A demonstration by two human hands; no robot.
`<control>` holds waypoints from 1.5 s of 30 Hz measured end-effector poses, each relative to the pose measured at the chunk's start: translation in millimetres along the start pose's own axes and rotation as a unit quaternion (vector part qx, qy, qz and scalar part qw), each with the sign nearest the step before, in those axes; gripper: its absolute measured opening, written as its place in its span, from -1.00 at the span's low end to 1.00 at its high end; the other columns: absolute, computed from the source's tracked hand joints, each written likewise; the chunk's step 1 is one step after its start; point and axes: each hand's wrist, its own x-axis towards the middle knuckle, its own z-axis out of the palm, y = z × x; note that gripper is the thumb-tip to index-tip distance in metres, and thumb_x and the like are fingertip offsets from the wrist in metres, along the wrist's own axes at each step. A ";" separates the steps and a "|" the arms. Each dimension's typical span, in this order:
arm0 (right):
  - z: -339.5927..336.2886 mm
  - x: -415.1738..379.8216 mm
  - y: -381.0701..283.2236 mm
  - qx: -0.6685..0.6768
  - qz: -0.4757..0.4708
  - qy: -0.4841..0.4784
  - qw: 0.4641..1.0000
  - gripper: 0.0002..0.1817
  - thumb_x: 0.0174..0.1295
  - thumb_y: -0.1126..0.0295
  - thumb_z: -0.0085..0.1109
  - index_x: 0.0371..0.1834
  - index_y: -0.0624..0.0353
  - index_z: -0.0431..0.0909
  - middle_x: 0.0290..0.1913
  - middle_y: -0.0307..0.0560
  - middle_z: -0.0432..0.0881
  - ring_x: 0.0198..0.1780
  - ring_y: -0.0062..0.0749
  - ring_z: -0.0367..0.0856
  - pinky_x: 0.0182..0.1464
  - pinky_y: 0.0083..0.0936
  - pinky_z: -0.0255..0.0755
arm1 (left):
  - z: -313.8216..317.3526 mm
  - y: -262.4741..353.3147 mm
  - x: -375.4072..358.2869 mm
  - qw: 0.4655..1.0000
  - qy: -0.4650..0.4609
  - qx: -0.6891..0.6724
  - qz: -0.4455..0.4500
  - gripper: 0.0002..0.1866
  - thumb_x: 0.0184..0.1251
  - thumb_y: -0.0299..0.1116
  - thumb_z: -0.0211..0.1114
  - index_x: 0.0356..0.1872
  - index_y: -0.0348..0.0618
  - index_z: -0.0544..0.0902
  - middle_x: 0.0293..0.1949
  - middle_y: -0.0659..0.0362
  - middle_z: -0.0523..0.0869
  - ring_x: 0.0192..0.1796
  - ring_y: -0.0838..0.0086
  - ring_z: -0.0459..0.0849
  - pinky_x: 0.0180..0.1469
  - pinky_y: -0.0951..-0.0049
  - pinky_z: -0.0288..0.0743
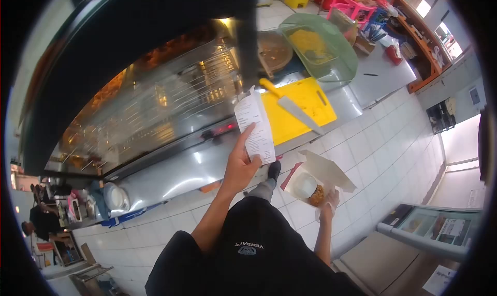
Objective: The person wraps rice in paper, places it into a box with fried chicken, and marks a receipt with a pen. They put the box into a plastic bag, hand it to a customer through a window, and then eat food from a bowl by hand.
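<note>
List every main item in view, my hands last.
Printed paper slip: one, white, centre
Open cardboard box: one, whitish inside, right of centre
Food portion: one, brown, inside box
Metal counter: one, silver, across middle
Rectangular cutting board: one, yellow, on counter
Yellow-handled metal knife: one, silver blade, across board
Translucent plastic tub: one, green, on counter
Lit rack cabinet: one, black, upper left
Wooden shelf unit: one, orange, upper right
Glass-topped case: one, grey, lower right
Tiled floor: one, white, below
Other person: one, dark-clothed, far left
Left hand: one, holding slip
Right hand: one, holding box
</note>
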 end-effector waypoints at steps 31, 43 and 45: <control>47.6 574.4 -136.9 -0.314 -0.265 -0.264 0.872 -0.60 0.40 0.19 -0.08 0.10 0.25 0.52 0.04 0.28 0.59 0.11 0.22 0.52 0.13 -0.03 0.37 | 310.7 -20.3 269.3 0.955 0.279 0.031 0.097 -0.11 0.22 -0.75 0.15 0.56 -0.03 0.01 0.52 -0.05 0.19 0.46 0.26 0.37 0.13 0.43 0.56; 47.0 590.0 -179.0 -0.254 -0.373 -0.420 0.788 -0.58 0.35 0.25 0.00 0.18 0.24 0.51 0.14 0.27 0.59 0.16 0.19 0.54 0.16 -0.14 0.40 | 340.2 -7.3 285.7 0.939 0.327 0.054 0.088 -0.33 0.25 -0.71 0.14 0.44 -0.15 0.30 0.30 0.00 0.45 0.20 0.35 0.60 0.11 0.45 0.57; 45.8 605.3 -170.4 -0.262 -0.420 -0.408 0.767 -0.59 0.33 0.27 0.03 0.17 0.22 0.54 0.11 0.27 0.61 0.14 0.17 0.56 0.15 -0.16 0.42 | 334.2 -9.6 290.0 0.943 0.316 0.040 0.100 -0.32 0.25 -0.71 0.14 0.44 -0.16 0.29 0.30 0.01 0.45 0.19 0.37 0.60 0.10 0.47 0.57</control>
